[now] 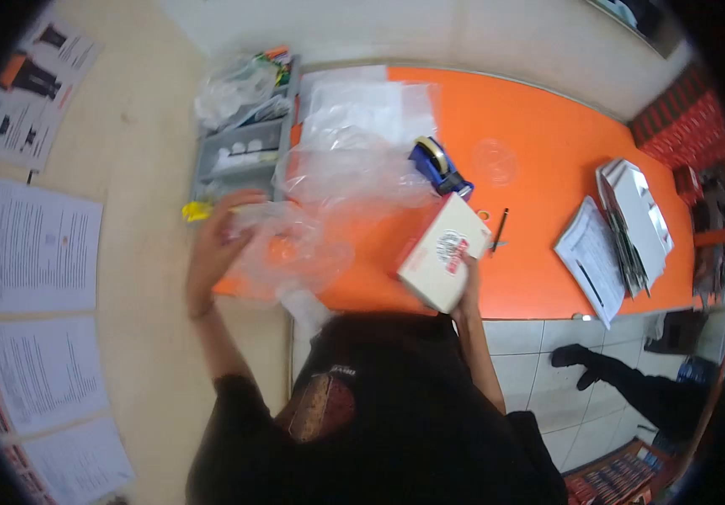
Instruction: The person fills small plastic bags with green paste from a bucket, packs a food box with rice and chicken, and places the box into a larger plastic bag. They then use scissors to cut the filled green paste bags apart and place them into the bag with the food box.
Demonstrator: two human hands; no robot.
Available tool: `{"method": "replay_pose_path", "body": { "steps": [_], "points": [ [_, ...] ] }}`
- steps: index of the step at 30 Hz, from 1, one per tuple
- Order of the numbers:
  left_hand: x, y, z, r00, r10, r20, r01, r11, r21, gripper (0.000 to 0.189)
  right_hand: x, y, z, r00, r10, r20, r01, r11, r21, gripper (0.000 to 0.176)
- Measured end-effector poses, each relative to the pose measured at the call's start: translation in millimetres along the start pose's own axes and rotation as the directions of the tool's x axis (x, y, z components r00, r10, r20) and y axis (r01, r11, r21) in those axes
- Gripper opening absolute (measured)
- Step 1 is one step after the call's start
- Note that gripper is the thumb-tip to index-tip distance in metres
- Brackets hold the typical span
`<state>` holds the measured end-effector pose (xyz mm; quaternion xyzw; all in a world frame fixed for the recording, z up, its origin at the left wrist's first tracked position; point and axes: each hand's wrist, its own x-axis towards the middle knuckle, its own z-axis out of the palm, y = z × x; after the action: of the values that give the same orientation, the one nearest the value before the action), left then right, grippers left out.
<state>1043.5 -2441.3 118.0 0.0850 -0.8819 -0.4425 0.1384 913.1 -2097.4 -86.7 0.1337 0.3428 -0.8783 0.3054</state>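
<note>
My right hand (468, 290) grips a cream-coloured box (448, 252) by its lower right edge. Red and dark print marks the box's face, and its side is red. My left hand (229, 225) is closed on the edge of a clear plastic bag (295, 252), slightly blurred. That bag spreads crumpled over the front left of the orange table. Just beyond the box lies a blue tape dispenser (442, 167) with a roll of tape. More clear plastic (354, 168) lies beyond the bag.
A grey divided tray (245, 160) stands at the left. White sheets (362, 105) lie at the back of the orange table (539, 109). A black pen (500, 229) rests right of the box; stacked papers (632, 219) lie farther right. Another person's leg (623, 374) shows below.
</note>
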Motion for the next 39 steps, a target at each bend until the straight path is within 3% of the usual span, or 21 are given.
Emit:
{"method": "replay_pose_path", "body": {
  "steps": [2,3,5,6,7,11,13,15,19,20,22,23,25,27,28,30,32,34,35,37,39],
  "points": [
    [-34,4,-31,0.988,-0.083,-0.128,0.082,0.997,-0.017,0.037,-6,-11,-5,0.998,-0.055,-0.036,0.055,0.998,0.001,0.05],
    [-48,3,-40,0.961,-0.189,-0.203,0.211,0.973,0.094,0.036,-5,-15,-6,0.996,-0.076,-0.037,0.077,0.997,0.021,0.048],
    [-68,-7,-53,0.908,-0.293,-0.3,0.358,0.915,0.189,0.035,4,-22,-10,0.995,-0.059,0.075,0.049,0.991,0.126,0.046],
    [-74,-17,-55,0.924,-0.322,-0.208,0.376,0.867,0.328,0.033,10,-26,-4,0.987,-0.108,0.122,0.097,0.991,0.094,0.045],
    [-78,-25,-56,0.926,-0.361,-0.112,0.37,0.805,0.464,0.032,10,-31,1,0.991,-0.026,0.134,0.002,0.984,0.18,0.044],
    [-49,-43,-28,0.855,-0.493,-0.159,0.517,0.787,0.336,0.028,18,-31,36,0.976,0.027,0.217,-0.072,0.977,0.202,0.034],
    [-24,-64,-6,0.892,-0.38,-0.245,0.43,0.882,0.195,0.027,27,-6,53,0.955,0.126,0.268,-0.165,0.978,0.129,0.031],
    [14,-31,15,0.939,-0.304,-0.164,0.34,0.895,0.29,0.029,40,29,66,0.909,0.262,0.325,-0.277,0.961,0.0,0.028],
    [53,47,22,0.985,-0.142,0.095,0.138,0.989,0.042,0.028,74,86,81,0.78,0.482,0.399,-0.415,0.876,-0.246,0.024],
    [56,60,17,0.975,-0.088,0.205,0.091,0.996,-0.002,0.028,77,83,85,0.785,0.472,0.402,-0.408,0.882,-0.237,0.024],
    [53,64,-8,0.895,0.282,0.345,-0.345,0.929,0.134,0.026,82,67,95,0.828,0.398,0.394,-0.359,0.917,-0.171,0.024],
    [49,69,-11,0.898,0.283,0.336,-0.343,0.93,0.131,0.026,84,55,99,0.856,0.343,0.388,-0.32,0.939,-0.124,0.024],
    [33,82,-9,0.769,0.392,0.505,-0.541,0.82,0.188,0.025,84,33,104,0.896,0.239,0.375,-0.24,0.97,-0.043,0.024],
    [24,103,20,0.823,0.232,0.518,-0.436,0.843,0.314,0.022,80,15,105,0.916,0.17,0.364,-0.184,0.983,0.004,0.024],
    [25,94,57,0.811,0.195,0.552,-0.362,0.909,0.209,0.022,74,10,103,0.923,0.147,0.357,-0.164,0.986,0.018,0.025],
    [12,59,151,0.766,0.384,0.515,-0.509,0.852,0.122,0.022,68,5,100,0.932,0.11,0.344,-0.13,0.991,0.036,0.025],
    [4,57,178,0.674,0.598,0.434,-0.711,0.684,0.161,0.022,66,-1,99,0.94,0.085,0.331,-0.099,0.995,0.025,0.025],
    [9,78,167,0.49,0.8,0.346,-0.869,0.477,0.131,0.024,54,-8,94,0.945,0.053,0.322,-0.067,0.997,0.032,0.025],
    [12,82,153,0.482,0.806,0.342,-0.874,0.471,0.123,0.024,54,-11,95,0.947,0.039,0.318,-0.052,0.998,0.033,0.025],
    [16,77,106,0.783,0.609,0.129,-0.614,0.724,0.314,0.028,55,-16,98,0.949,0.009,0.316,-0.023,0.999,0.043,0.026],
    [10,52,86,0.883,0.442,0.159,-0.469,0.806,0.361,0.029,55,-25,103,0.946,-0.042,0.321,0.025,0.998,0.058,0.026]
  ]
}}
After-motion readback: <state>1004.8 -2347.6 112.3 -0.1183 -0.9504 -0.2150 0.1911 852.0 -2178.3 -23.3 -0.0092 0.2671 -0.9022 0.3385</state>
